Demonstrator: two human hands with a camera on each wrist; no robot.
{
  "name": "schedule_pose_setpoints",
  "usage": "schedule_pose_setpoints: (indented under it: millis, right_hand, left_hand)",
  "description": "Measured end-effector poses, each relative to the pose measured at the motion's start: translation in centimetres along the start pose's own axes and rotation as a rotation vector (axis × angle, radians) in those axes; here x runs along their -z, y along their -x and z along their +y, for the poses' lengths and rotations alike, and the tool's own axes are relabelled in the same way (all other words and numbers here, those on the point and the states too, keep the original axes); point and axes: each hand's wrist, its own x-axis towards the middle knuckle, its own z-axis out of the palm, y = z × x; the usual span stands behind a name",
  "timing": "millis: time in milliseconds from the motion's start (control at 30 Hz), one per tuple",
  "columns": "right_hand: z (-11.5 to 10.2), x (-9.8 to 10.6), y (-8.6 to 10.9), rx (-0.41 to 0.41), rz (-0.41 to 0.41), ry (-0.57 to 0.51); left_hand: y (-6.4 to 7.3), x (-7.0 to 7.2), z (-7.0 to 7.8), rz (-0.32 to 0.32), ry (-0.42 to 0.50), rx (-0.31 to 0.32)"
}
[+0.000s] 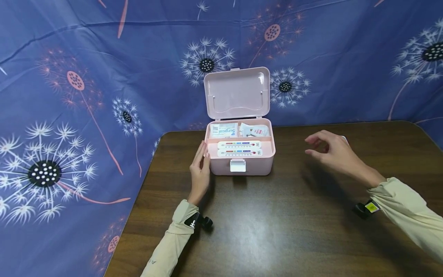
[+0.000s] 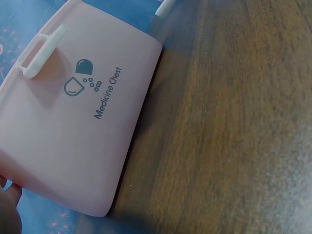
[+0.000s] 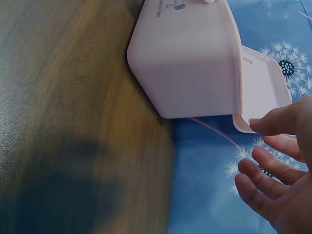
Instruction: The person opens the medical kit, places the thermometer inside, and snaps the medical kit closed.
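Note:
A pink medicine chest (image 1: 256,167) stands on the table with its lid (image 1: 238,96) raised. In its front part lie two thermometer strips (image 1: 239,145), one behind the other. A packet marked Surgical (image 1: 224,130) sits in the back left compartment, and a white packet with red print (image 1: 254,130) in the back right one. My left hand (image 1: 200,175) rests its extended fingers against the chest's left side. Over the table to the right, my right hand (image 1: 333,152) hovers with loosely bent fingers (image 3: 261,192) and nothing between them, apart from the chest.
The brown wooden table (image 1: 252,231) ends at a blue dandelion-print cloth (image 1: 155,54) hanging behind and to the left. A small white edge (image 1: 345,139) shows just behind my right hand, mostly hidden by it. A white latch (image 1: 237,165) juts from the chest's front.

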Motion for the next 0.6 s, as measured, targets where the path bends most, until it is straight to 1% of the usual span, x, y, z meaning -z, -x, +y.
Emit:
schedule_pose_setpoints:
  millis: [267, 600]
  right_hand:
    - [0.7, 0.2, 0.5, -0.004, 0.02, 0.001]
    - [1.6, 0.4, 0.9, -0.041, 0.03, -0.008]
  left_hand:
    - [0.0, 0.0, 0.0, -0.006, -0.009, 0.001]
    - [0.0, 0.0, -0.1, -0.003, -0.009, -0.011]
